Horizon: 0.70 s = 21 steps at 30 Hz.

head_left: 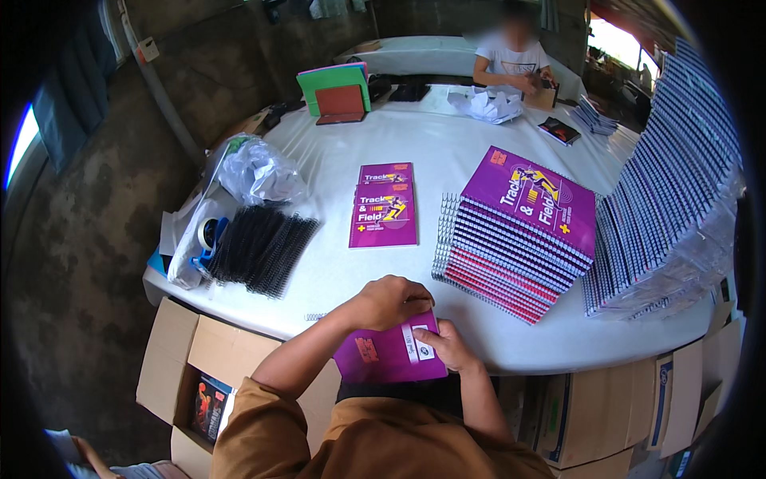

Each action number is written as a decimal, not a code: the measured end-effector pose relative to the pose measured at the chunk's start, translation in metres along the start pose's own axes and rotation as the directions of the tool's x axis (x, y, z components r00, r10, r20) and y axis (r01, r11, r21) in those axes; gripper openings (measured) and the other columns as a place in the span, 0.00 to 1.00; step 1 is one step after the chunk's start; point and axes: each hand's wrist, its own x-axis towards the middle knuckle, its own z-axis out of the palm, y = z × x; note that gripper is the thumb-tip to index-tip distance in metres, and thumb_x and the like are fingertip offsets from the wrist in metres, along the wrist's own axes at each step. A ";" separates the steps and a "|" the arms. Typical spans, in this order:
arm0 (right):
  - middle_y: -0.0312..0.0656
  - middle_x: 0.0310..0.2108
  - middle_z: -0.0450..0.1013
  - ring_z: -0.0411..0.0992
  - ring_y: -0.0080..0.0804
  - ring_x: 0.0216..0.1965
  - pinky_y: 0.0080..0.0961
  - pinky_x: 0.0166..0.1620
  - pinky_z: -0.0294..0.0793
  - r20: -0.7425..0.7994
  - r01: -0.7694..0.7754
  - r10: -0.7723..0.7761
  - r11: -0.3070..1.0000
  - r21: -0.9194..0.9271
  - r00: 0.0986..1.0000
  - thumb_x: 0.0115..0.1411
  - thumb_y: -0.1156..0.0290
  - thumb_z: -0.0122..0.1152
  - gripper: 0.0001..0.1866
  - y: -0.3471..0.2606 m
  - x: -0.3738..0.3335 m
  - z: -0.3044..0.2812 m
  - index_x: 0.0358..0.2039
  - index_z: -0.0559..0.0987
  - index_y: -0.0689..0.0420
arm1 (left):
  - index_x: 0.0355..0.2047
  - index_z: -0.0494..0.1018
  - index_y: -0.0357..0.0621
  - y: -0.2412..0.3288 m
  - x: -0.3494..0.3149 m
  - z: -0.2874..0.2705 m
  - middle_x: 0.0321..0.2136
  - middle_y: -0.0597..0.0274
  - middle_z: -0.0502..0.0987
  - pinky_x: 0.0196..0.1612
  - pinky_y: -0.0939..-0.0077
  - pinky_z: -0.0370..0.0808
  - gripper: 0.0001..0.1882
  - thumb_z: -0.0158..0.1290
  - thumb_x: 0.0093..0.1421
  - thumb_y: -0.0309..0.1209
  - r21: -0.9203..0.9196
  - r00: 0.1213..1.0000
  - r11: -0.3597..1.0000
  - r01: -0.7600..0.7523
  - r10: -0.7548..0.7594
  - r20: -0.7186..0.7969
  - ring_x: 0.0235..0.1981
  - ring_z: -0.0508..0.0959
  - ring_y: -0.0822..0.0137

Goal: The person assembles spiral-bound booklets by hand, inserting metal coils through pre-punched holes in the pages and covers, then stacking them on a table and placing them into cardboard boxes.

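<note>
A purple notebook [363, 353] with a white label near one side is held just off the table's near edge, close to my body. My right hand [451, 345] grips its right side, thumb on top of the cover. My left hand [395, 302] is closed at the notebook's far edge, its fingertips curled down together; what they pinch there is hidden. Beyond my hands lie two purple covers [384, 215], one overlapping the other. To the right stands a tall stack of spiral-bound purple notebooks [519, 231].
Black wire coils [259, 249] lie left, beside a blue tape dispenser [209, 239] and crumpled plastic [255, 172]. More bound notebooks [670, 184] tower at the right. A co-worker [515, 60] sits across the white table [335, 275]. Open cartons [171, 359] stand below its edge.
</note>
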 end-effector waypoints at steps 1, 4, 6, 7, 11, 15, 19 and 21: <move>0.34 0.32 0.74 0.72 0.18 0.33 0.19 0.38 0.73 0.010 -0.018 0.018 1.000 -0.010 1.000 0.61 0.69 0.54 0.10 -0.001 0.000 0.000 0.39 0.75 0.61 | 0.37 0.77 0.44 -0.002 -0.001 0.000 0.31 0.55 0.79 0.38 0.68 0.73 0.12 0.51 0.57 0.36 -0.001 1.000 1.000 0.001 -0.001 -0.001 0.33 0.78 0.56; 0.32 0.30 0.73 0.70 0.16 0.30 0.18 0.35 0.72 -0.010 -0.013 0.013 0.999 -0.045 1.000 0.61 0.67 0.53 0.10 -0.005 0.000 0.006 0.37 0.75 0.61 | 0.34 0.77 0.44 -0.001 -0.002 -0.001 0.30 0.57 0.79 0.37 0.69 0.73 0.10 0.54 0.54 0.35 0.079 1.000 0.997 -0.011 0.013 -0.025 0.32 0.78 0.58; 0.33 0.31 0.73 0.71 0.17 0.32 0.18 0.36 0.72 -0.006 -0.011 0.011 0.999 -0.052 1.000 0.61 0.69 0.54 0.10 -0.002 -0.001 0.000 0.38 0.75 0.61 | 0.28 0.76 0.43 0.010 -0.001 -0.002 0.27 0.58 0.79 0.33 0.71 0.72 0.09 0.59 0.49 0.34 0.030 0.992 0.996 0.082 -0.078 -0.101 0.28 0.78 0.63; 0.34 0.32 0.74 0.72 0.18 0.33 0.19 0.38 0.73 0.006 -0.008 0.008 0.998 -0.055 1.000 0.61 0.70 0.54 0.09 -0.001 -0.001 -0.001 0.38 0.75 0.61 | 0.28 0.76 0.43 0.011 0.000 0.001 0.27 0.58 0.79 0.33 0.71 0.72 0.09 0.59 0.49 0.34 0.031 0.991 0.996 0.085 -0.081 -0.103 0.28 0.78 0.63; 0.33 0.33 0.73 0.71 0.18 0.34 0.19 0.39 0.72 0.008 0.009 -0.009 1.000 -0.025 1.000 0.61 0.70 0.54 0.09 0.000 -0.001 -0.001 0.38 0.75 0.61 | 0.23 0.73 0.41 0.015 0.003 0.016 0.22 0.60 0.77 0.29 0.74 0.71 0.12 0.63 0.46 0.34 -0.084 0.962 0.979 0.187 -0.199 -0.184 0.25 0.77 0.67; 0.33 0.32 0.72 0.70 0.17 0.33 0.18 0.37 0.71 -0.016 0.043 -0.043 0.998 0.036 0.999 0.60 0.71 0.54 0.09 -0.006 0.000 0.009 0.40 0.74 0.60 | 0.29 0.74 0.44 0.005 -0.007 0.018 0.23 0.60 0.77 0.30 0.72 0.71 0.13 0.61 0.48 0.38 -0.036 0.955 0.990 0.140 -0.144 -0.260 0.25 0.77 0.64; 0.34 0.35 0.72 0.71 0.19 0.35 0.19 0.40 0.71 -0.110 0.037 -0.023 0.992 0.123 0.994 0.58 0.73 0.55 0.12 -0.001 -0.005 0.000 0.43 0.72 0.60 | 0.36 0.74 0.48 -0.006 -0.036 0.015 0.29 0.61 0.77 0.41 0.68 0.69 0.18 0.58 0.50 0.44 0.162 0.921 0.972 0.171 -0.100 -0.376 0.32 0.77 0.62; 0.35 0.35 0.73 0.71 0.21 0.35 0.20 0.40 0.71 -0.186 0.059 -0.027 0.984 0.170 0.982 0.57 0.75 0.55 0.12 -0.002 -0.007 0.001 0.42 0.72 0.61 | 0.36 0.75 0.49 -0.013 -0.060 0.010 0.32 0.61 0.77 0.46 0.69 0.64 0.18 0.57 0.50 0.47 0.193 0.895 0.937 0.291 -0.195 -0.400 0.37 0.76 0.63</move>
